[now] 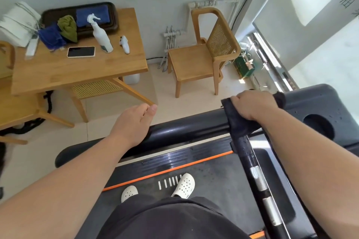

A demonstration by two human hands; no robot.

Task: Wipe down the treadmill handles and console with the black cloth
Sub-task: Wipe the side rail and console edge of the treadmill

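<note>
I stand on the treadmill belt, looking down. The left handle (pixel 184 128) is a dark padded bar running from lower left up to the console (pixel 314 103) at the right. My right hand (pixel 252 104) grips the black cloth (pixel 238 122), which is wrapped over the handle close to the console. My left hand (pixel 134 122) rests on the outer side of the same handle further left, fingers curled loosely, holding nothing. A second thin black bar (pixel 252 167) with silver sensor plates runs down toward me beneath the cloth.
A wooden table (pixel 58 72) stands to the left with a spray bottle (pixel 101 35), a phone (pixel 81 52), cloths and a dark tray (pixel 50 13). A wooden chair (pixel 194 60) sits by the wall. The console has a round cup holder (pixel 318 126).
</note>
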